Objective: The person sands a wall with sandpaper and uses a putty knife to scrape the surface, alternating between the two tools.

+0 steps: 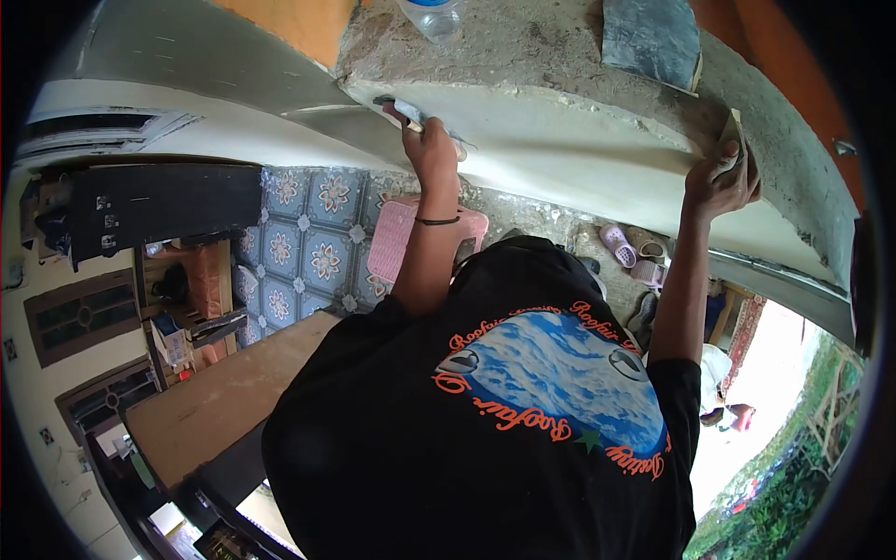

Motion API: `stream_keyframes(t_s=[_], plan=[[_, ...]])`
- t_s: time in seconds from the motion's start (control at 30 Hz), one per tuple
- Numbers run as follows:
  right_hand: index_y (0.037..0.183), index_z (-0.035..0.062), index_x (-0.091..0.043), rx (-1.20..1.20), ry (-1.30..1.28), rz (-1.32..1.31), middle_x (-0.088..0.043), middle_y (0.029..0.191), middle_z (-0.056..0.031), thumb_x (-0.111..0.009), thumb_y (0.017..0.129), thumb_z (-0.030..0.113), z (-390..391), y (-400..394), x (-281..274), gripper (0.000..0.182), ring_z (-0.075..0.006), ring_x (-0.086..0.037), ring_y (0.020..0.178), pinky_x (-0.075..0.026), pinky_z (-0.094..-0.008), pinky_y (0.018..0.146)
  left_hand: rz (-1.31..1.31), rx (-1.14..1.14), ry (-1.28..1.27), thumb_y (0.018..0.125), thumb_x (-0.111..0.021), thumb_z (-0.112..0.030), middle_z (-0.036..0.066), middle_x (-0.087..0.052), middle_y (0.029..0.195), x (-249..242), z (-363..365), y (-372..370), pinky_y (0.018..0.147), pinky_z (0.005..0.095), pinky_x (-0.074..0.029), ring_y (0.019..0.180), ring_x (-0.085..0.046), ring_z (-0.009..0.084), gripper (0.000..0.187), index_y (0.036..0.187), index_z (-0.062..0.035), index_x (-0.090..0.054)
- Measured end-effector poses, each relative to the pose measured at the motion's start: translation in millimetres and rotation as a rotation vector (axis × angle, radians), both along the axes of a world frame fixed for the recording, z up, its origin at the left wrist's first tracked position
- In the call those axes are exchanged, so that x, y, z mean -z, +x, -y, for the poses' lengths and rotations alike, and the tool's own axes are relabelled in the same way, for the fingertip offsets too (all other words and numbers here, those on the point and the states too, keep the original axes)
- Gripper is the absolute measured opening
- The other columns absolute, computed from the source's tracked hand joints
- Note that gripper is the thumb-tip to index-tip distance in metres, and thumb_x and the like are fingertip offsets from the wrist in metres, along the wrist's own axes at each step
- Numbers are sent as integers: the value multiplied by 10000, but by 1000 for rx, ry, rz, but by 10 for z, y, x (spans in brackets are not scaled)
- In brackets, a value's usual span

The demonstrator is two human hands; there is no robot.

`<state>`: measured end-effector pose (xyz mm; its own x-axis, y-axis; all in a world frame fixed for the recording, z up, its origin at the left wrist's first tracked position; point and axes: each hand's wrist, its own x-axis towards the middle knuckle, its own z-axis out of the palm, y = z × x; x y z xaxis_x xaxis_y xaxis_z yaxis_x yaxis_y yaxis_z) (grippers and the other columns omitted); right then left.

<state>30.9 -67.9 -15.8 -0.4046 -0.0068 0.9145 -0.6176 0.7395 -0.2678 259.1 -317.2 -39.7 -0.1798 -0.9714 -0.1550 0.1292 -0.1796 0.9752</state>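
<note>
My left hand (pixel 433 149) is closed around a small putty-smeared tool (pixel 408 113) with a dark end, held against the pale, smooth face (pixel 560 135) of a curved ledge. Further right, my right hand (pixel 724 179) grips a thin, flat, pale piece (pixel 734 127) by its lower part, at the ledge's edge. Its fingers partly hide this piece. On the rough grey top (pixel 532 47) of the ledge lies a grey, smeared sheet (pixel 651 45), above and left of my right hand. A clear plastic bottle (pixel 437 19) is near the top edge of the view.
A black shirt (pixel 523 392) with a blue print fills the lower middle. Below the ledge are a pink plastic stool (pixel 401 238), purple clogs (pixel 618 245) and other footwear. Patterned blue tiles (pixel 322 252), a brown tabletop (pixel 224 392) and dark furniture (pixel 168 210) are at left.
</note>
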Motion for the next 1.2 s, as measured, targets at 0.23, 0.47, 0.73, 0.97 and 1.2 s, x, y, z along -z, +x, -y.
stream_keyframes(t_s=[0.23,0.47,0.73,0.97,1.2], plan=[[975,107,-685,-9,1,25,-676,933,-20,-350,946,406,-14,20,18,449,-178,-588,948,-310,-338,900,133,-45,-281,779,-400,-10,230,-352,1318,149,118,-47,962,259,-312,1146,-444,244,645,1356,81,-126],[969,114,-685,-15,13,13,-676,924,-15,-349,945,406,-15,5,19,446,-180,-585,942,-307,-338,898,188,-2,-261,783,-384,-11,301,-130,1443,-125,76,8,1062,246,-152,1363,-187,282,742,1395,80,25],[947,117,-691,-16,-8,16,-678,903,-17,-355,938,411,-5,19,19,447,-184,-585,937,-308,-338,898,106,26,-299,790,-395,-25,319,-161,1424,136,271,58,1097,280,-127,1351,-200,312,729,1375,114,17],[945,107,-688,24,5,7,-677,899,-23,-353,941,400,-4,-7,49,444,-191,-585,933,-308,-340,893,472,78,-513,790,-390,-12,313,-77,1441,175,-4,21,1111,307,-78,1366,-110,333,729,1368,121,35],[941,108,-685,10,13,-6,-676,904,-19,-359,942,387,-38,-35,60,429,-193,-585,922,-311,-343,883,326,72,-525,780,-391,7,309,-82,1443,341,129,49,1111,312,-83,1370,-102,324,736,1372,114,33]])
